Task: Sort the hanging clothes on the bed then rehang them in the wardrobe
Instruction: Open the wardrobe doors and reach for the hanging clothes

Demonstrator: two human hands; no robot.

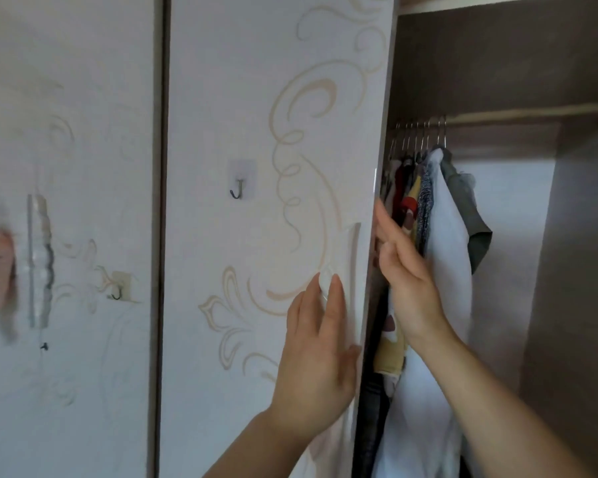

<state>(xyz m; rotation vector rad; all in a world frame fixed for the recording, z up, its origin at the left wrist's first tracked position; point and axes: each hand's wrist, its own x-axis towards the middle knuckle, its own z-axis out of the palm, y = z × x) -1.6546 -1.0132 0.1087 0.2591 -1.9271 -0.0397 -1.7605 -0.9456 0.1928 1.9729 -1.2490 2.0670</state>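
**Two hands at the edge of a wardrobe door, clothes hanging inside**

A wardrobe [497, 63] fills the view, seen from close up. Its middle door [256, 98] is pale with beige swirls and takes up the centre. A left door [66, 132] of the same look stands beside it, blurred. To the right the wardrobe is open, showing a brown interior with a pale back panel lower down.

A rail [532, 113] runs across the open part. The clothes [446, 253] hang from it on metal hangers [425, 132], bunched tightly at the rail's left end, just beside the middle door's edge. The outermost pieces are a long white garment and a grey one [470, 215] behind it. Red [408, 203], speckled grey and yellow [390, 353] fabrics are pressed in behind these, partly hidden by the door.

The left hand [320, 357] lies flat against the front of the middle door near its right edge. Its fingers are straight and point upward, grasping nothing. The fingertips rest on a small white round part, too blurred to identify.

The right hand [408, 277] is raised at the door's edge, between the door and the clothes. Its fingers are straight and together, released, and hold nothing. Its back is just beside the white garment.

A long pale handle [354, 250] runs upright near the middle door's edge, just right of the left fingertips. A clear ridged handle [40, 260] sits on the left door. A stick-on hook [238, 189] is on the middle door, and another [118, 289] is on the left door.
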